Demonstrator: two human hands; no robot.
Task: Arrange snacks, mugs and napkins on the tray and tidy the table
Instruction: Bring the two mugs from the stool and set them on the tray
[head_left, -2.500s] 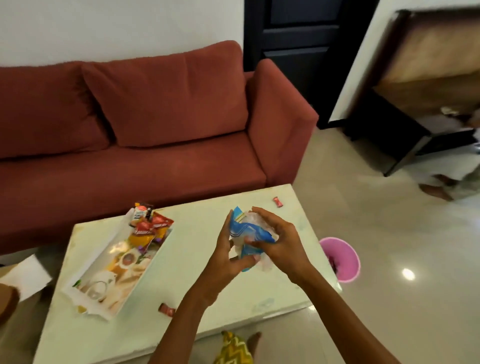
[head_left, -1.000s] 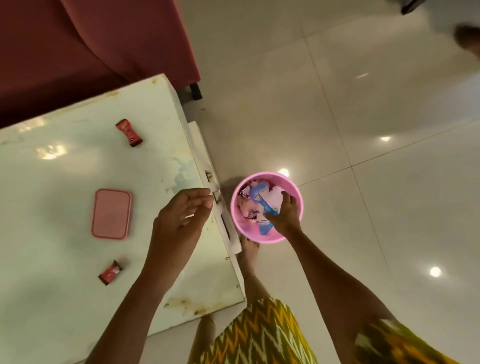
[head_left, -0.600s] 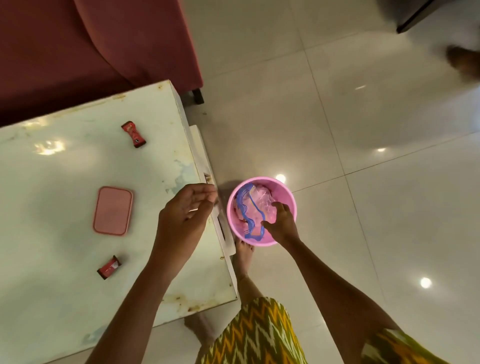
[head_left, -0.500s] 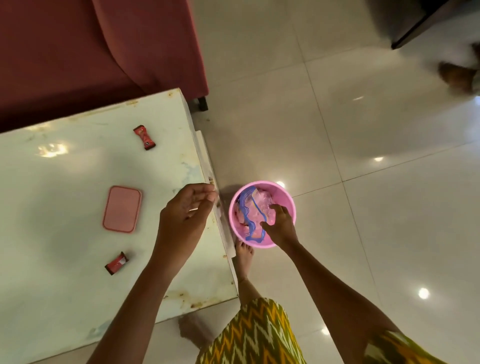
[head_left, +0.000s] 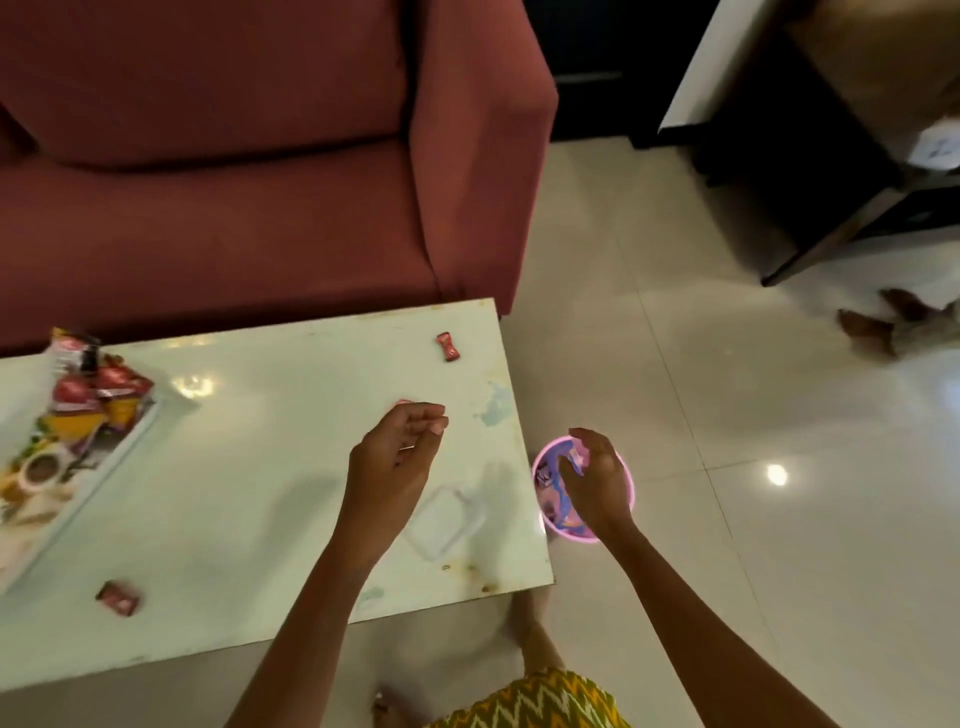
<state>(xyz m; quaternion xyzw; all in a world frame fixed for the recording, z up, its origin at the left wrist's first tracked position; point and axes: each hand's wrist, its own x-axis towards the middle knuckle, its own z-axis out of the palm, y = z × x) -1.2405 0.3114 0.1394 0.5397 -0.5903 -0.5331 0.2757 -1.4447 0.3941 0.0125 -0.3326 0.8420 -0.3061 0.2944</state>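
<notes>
Red sofa (head_left: 249, 156) behind; dark cabinet (head_left: 810, 130) far right.

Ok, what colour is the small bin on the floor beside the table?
Pink. The bin shows best in the head view, under the right hand.

Dim, warm indoor light from overhead. Round glare spots on the glossy floor (head_left: 776, 474) and the table (head_left: 249, 467). Soft shadow beneath the left hand (head_left: 395, 467). Overall motion blur; tray (head_left: 93, 467) smeared; wide-angle bending at frame edges
</notes>
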